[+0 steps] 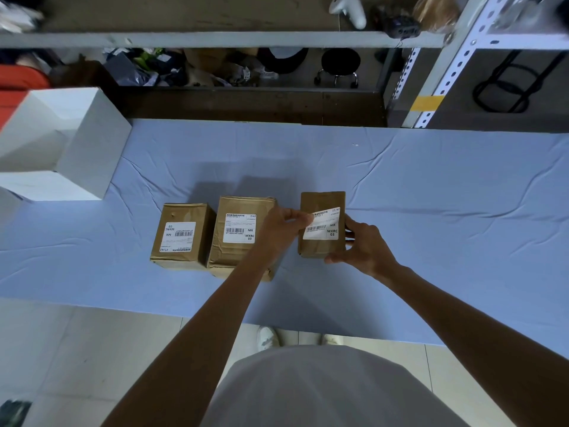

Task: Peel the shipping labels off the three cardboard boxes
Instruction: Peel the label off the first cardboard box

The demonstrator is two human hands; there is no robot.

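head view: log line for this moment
left hand: pinches right box label | right hand: holds right box | left box label, middle box label: on

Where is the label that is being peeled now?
In the head view, the label sits on the rightmost cardboard box, right of the middle box; the left hand pinches its lifted left corner and the right hand holds the box.

worktop [431,195]: creased blue cloth under fingers [294,214] | beyond fingers: grey metal shelving [215,39], black stool [340,61] behind | nearer than fingers: pale tiled floor [61,349]
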